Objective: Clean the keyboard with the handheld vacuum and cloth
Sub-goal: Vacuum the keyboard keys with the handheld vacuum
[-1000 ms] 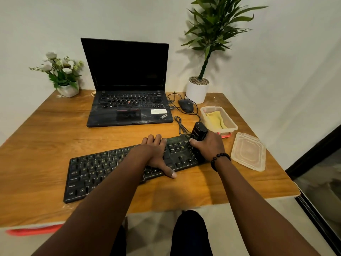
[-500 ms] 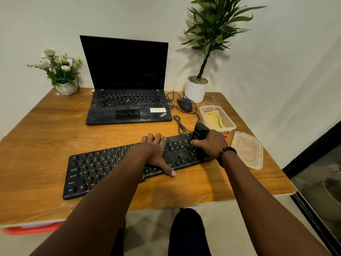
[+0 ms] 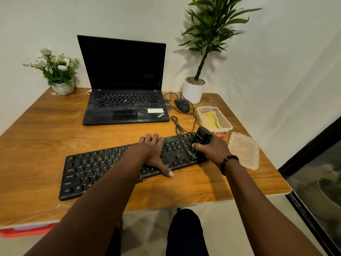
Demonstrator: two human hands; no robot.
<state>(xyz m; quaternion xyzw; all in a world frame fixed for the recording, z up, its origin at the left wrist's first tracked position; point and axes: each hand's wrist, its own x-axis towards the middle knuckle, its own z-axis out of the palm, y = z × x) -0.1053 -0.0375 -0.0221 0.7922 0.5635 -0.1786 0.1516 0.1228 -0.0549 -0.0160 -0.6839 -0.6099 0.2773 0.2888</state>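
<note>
Keycaps risk popping while the right grip (image 3: 212,150) is clutching the vacuum (image 3: 202,140) on the keyboard (image 3: 88,169); the left grip (image 3: 154,152) is pressing flat beside it.

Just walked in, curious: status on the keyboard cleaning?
Left hand flat on keyboard. Right hand grips handheld vacuum at keyboard's right end. Yellow cloth unused in its tub. Nothing blocking.

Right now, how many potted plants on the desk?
2. A white-flowered plant sits at the far left corner, left of the laptop; a tall leafy plant stands at the far right, behind the mouse. None seem hidden.
</note>
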